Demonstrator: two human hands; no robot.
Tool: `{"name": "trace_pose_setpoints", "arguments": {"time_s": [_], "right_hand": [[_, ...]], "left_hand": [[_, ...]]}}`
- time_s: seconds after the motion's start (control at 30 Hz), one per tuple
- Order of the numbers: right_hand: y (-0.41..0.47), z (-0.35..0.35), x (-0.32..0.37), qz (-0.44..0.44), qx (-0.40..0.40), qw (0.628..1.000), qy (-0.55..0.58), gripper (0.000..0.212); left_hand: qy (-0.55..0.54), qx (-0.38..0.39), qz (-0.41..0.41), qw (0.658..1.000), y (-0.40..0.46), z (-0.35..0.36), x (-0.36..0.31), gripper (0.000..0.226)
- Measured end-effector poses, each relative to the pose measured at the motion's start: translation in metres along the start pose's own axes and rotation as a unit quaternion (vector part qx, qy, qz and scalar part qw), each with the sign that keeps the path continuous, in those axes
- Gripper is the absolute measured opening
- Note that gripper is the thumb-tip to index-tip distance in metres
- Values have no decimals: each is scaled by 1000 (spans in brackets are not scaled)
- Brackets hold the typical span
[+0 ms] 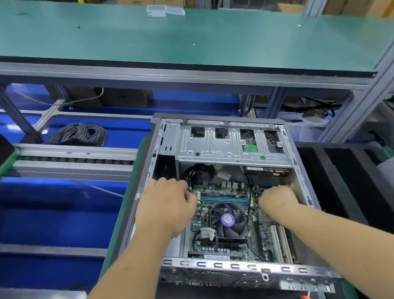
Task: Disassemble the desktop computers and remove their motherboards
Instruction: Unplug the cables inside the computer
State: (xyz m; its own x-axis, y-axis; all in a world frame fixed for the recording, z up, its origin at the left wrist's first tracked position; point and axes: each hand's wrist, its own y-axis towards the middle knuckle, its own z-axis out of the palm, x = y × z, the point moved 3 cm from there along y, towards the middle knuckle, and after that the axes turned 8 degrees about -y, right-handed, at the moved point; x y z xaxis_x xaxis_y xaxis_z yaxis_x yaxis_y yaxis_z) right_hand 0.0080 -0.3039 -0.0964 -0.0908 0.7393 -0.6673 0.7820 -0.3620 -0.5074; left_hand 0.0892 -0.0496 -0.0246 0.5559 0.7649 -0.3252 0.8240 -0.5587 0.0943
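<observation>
The open computer case [225, 196] lies on its side at the centre of the view, its interior facing up. The motherboard [224, 191] sits seated in the case floor, with the CPU fan [227, 219] at its centre.

The left hand [170, 203] reaches in at the 9 o'clock side of the fan. Its fingers are curled at the board's upper-left corner, just below a bundle of black cables [194, 172]; whether they grip anything cannot be told.

The right hand [277, 197] is at the 3 o'clock side of the fan, knuckles up, fingers curled down near the case wall. What it holds, if anything, is hidden.

At 12 o'clock, a metal drive cage [228, 142] spans the case. A coil of grey wire [80, 135] lies at 10 o'clock, well apart.
</observation>
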Motion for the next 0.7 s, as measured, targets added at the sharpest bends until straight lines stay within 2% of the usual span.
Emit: {"name": "trace_pose_setpoints", "arguments": {"time_s": [0.2,0.27,0.37,0.43,0.5,0.57,0.63,0.7], "right_hand": [[-9,-9,-3,-15,-33,999,37,35],[-14,-11,-3,-57,-46,995,66,31],[-25,-21,2,-121,-101,973,168,20],[-30,-29,-2,-136,-128,952,243,28],[-37,-37,-18,-124,-147,939,286,52],[-48,-45,-33,-108,-179,940,271,48],[-63,-45,-37,-147,-136,934,297,26],[-78,-36,-27,-217,-6,945,246,15]], "left_hand": [[8,1,6,1000,2,3,2,31],[8,0,7,1000,2,4,3,31],[12,-3,11,1000,2,4,3,31],[14,-1,10,1000,3,3,3,31],[9,0,7,1000,2,2,2,31],[7,-3,5,1000,1,1,2,31],[3,-5,5,1000,0,1,2,31],[1,-5,5,1000,0,-1,1,31]]}}
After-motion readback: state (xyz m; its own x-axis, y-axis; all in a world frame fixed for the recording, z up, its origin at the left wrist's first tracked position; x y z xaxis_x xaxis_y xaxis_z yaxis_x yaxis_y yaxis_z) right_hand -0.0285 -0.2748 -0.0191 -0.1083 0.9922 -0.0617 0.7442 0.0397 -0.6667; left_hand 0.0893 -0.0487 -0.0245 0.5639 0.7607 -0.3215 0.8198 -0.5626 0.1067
